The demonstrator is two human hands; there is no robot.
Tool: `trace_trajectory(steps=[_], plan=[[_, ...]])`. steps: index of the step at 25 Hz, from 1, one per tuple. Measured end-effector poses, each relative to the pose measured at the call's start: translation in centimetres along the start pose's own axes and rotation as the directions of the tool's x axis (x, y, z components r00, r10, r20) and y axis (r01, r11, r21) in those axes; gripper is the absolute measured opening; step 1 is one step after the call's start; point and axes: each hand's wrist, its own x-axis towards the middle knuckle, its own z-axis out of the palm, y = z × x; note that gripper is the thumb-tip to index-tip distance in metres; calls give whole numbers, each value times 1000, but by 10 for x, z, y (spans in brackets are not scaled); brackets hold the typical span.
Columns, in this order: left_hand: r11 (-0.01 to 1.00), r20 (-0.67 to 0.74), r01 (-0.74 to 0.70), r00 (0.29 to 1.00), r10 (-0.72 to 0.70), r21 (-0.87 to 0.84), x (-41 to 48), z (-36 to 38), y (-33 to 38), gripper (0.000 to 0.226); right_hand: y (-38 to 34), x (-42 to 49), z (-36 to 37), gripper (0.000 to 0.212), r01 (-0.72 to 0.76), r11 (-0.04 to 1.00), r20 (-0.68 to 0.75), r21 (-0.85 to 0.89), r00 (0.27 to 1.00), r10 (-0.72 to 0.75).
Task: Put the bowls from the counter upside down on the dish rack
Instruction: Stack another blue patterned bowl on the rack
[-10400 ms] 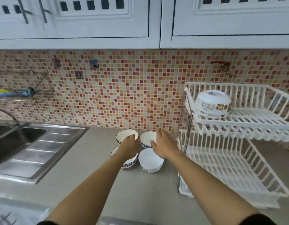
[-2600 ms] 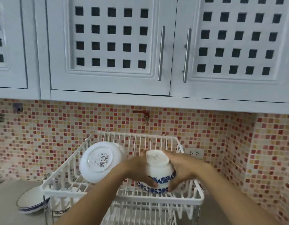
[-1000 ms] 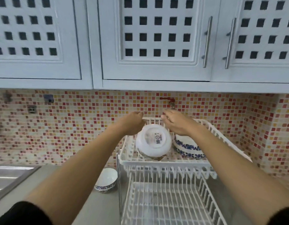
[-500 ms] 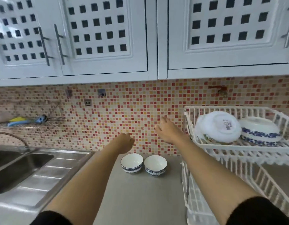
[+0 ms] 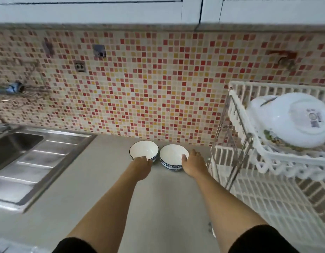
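Your left hand (image 5: 140, 164) curls onto the near rim of the left bowl (image 5: 143, 151), your right hand (image 5: 193, 162) cups the right bowl (image 5: 173, 157), both upright on the counter (image 5: 103, 179), one each to flip onto the rack (image 5: 264, 152)

Frame edge cuts the upturned bowl (image 5: 293, 119).

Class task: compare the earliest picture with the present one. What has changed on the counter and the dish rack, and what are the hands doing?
Four bowls stood on the counter; now two remain, left bowl and right bowl. The left hand and right hand have come back down to their rims. The large white bowl stays upside down on the dish rack.
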Motion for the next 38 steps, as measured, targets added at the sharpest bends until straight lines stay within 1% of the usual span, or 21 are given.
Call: trace_trajectory(steps=[2,4,5,7,8,9,10,12,15,18,20,22,24,26,29,31,33,35,36,37,38], plan=[[996,24,3,1000,-1,-85,28,19,3,39,5,21,20,54,-51,999,15,17,999,51],[955,-20,-7,1000,1,-295,53,39,9,37,10,41,35,54,-115,993,13,16,993,115],[913,17,6,1000,1,-407,64,49,9,39,13,48,42,54,-155,988,9,16,988,155],[878,133,53,991,12,-475,91,69,11,44,17,64,54,53,-238,970,-5,56,971,238],[870,169,92,986,-10,-485,102,78,14,48,20,75,64,53,-275,959,-8,74,961,276],[879,117,69,993,-15,-472,114,87,14,53,23,86,74,54,-316,944,9,96,948,317],[910,106,88,993,-49,-405,125,92,15,52,24,95,81,55,-360,925,30,117,933,359],[925,159,188,977,-142,-330,141,99,19,47,28,111,96,57,-431,888,80,161,902,423],[928,167,205,973,-159,-312,152,109,26,47,31,122,107,46,-460,861,183,216,885,427],[894,173,257,963,-206,-367,154,118,28,43,39,122,112,41,-473,826,199,307,881,430],[895,188,262,960,-206,-361,149,118,27,45,45,109,111,38,-440,830,156,342,898,412],[924,157,202,975,-157,-326,139,114,26,51,53,90,110,35,-372,841,126,393,928,351],[942,79,146,989,-128,-303,127,100,23,61,58,72,103,33,-292,849,141,441,956,256],[958,-32,69,996,-81,-278,110,80,19,64,55,54,93,37,-194,859,140,474,980,144],[947,-203,-2,977,-67,-321,68,47,14,52,37,26,66,45,-42,881,69,470,998,11],[909,-265,-19,959,-102,-417,38,25,12,40,21,6,49,45,62,872,29,485,996,-86],[812,-267,-67,957,-111,-579,1,0,9,33,3,-24,27,41,157,822,-12,548,984,-179],[620,-287,-175,954,-85,-765,-35,-23,6,24,-16,-56,5,32,233,741,-66,630,966,-248],[527,-302,-212,949,-91,-823,-49,-32,7,25,-25,-68,-5,28,263,699,-92,666,958,-273],[452,-324,-244,940,-107,-858,-60,-40,6,32,-34,-80,-16,24,287,656,-122,698,950,-286],[398,-353,-278,927,-126,-874,-73,-50,7,39,-44,-94,-30,24,329,611,-160,720,936,-315]])
